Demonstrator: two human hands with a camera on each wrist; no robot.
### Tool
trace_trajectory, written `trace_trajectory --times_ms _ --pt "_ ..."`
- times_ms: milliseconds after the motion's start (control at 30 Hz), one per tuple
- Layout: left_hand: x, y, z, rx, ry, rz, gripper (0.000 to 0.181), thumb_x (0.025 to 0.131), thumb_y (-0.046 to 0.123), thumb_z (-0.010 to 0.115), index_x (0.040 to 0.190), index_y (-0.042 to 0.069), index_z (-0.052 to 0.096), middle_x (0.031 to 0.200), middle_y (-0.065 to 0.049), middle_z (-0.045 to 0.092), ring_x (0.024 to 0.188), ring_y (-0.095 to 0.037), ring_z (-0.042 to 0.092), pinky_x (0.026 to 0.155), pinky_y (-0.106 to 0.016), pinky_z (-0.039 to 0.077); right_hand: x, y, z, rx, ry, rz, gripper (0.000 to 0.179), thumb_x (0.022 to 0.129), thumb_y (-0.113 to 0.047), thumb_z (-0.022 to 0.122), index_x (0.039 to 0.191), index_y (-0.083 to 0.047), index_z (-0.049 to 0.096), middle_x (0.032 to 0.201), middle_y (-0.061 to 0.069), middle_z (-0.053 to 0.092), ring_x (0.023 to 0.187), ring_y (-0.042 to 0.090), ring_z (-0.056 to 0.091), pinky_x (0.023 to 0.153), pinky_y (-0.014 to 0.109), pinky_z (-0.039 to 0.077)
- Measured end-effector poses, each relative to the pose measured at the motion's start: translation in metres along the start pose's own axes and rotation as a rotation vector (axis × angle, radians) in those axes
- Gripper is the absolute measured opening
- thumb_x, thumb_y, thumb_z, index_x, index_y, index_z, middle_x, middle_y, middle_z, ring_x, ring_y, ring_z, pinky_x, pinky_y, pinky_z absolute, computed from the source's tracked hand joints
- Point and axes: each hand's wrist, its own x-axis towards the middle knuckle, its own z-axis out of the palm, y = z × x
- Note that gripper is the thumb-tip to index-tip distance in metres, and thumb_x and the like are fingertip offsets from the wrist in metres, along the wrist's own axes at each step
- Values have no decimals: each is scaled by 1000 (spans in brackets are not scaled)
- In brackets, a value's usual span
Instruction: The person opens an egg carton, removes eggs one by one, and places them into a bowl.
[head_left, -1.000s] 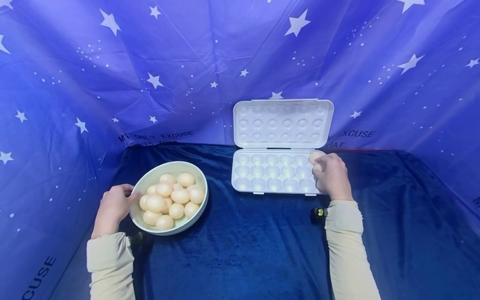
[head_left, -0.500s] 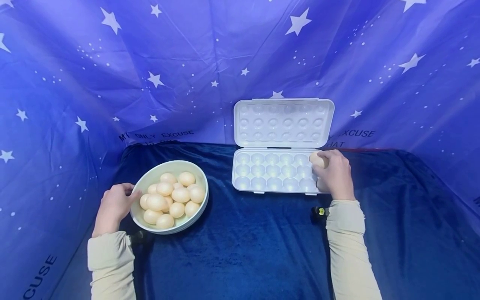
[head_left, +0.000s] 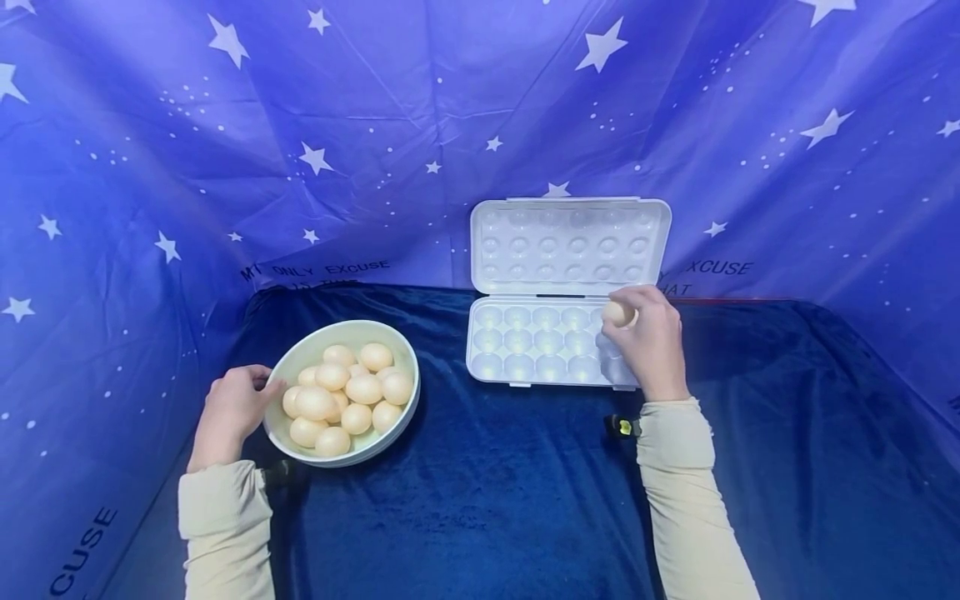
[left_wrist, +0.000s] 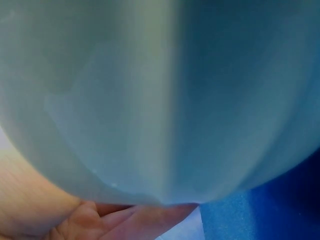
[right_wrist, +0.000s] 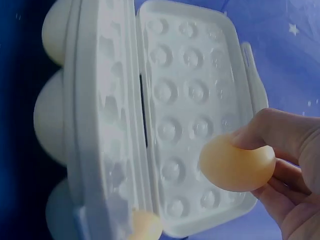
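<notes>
My right hand (head_left: 651, 346) pinches a pale tan egg (head_left: 617, 314) between thumb and fingers, over the back right cups of the open white egg carton (head_left: 517, 384). In the right wrist view, the held egg (right_wrist: 237, 162) shows against the carton's dimpled lid (right_wrist: 185, 112), and another egg (right_wrist: 146, 226) sits in the base at the lower edge. On the left, my left hand (head_left: 232, 408) grips the rim of a pale bowl (head_left: 343, 460) holding several eggs (head_left: 363, 388), thumb over the edge. The bowl's outer side (left_wrist: 150, 125) fills most of the left wrist view, fingers beneath.
A dark blue velvety cloth (head_left: 465, 500) covers the table. Behind it hangs a blue curtain (head_left: 375, 125) with white stars, close behind the carton's raised lid. Dark wrist cameras sit at both cuffs, including one at the right cuff (head_left: 624, 427).
The right hand, with an egg in its fingers, has shifted left and slightly back over the carton. The left hand still holds the bowl in place.
</notes>
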Motion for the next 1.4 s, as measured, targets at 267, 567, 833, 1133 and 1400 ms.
trace_trajectory --times_ms 267,567,833,1133,1400 --pt "-1 2 1 -11 -21 -16 41 101 21 54 124 -14 58 119 -36 61 100 -47 65 88 -60 51 -4 -27 9 33 6 -108 32 69 8 75 101 5 73 108 18 68 101 37 64 89 48 47" --pt "-3 -3 -1 -3 -17 -10 41 100 20 55 123 -14 58 116 -35 63 97 -46 66 85 -59 52 -1 -83 30 164 -29 -137 33 72 7 75 105 4 73 111 17 67 106 34 63 96 44 47" --pt "-2 -2 -2 -8 -15 -5 40 100 19 55 123 -14 58 117 -36 62 97 -45 66 86 -59 52 -13 -126 54 259 -84 -158 30 73 5 75 104 1 75 110 12 68 104 29 64 93 41 49" --pt "2 2 -1 -15 -6 10 40 100 20 55 122 -13 60 116 -34 63 98 -45 66 87 -59 52 -33 -159 84 340 -140 -235 28 75 2 76 102 -1 75 108 8 68 101 23 65 88 35 53" --pt "1 -1 -1 -9 -7 2 40 100 21 54 122 -12 60 116 -34 63 98 -45 66 88 -59 51 -53 -180 107 349 -283 -321 27 78 -2 76 104 -5 74 109 4 66 102 18 63 89 30 53"
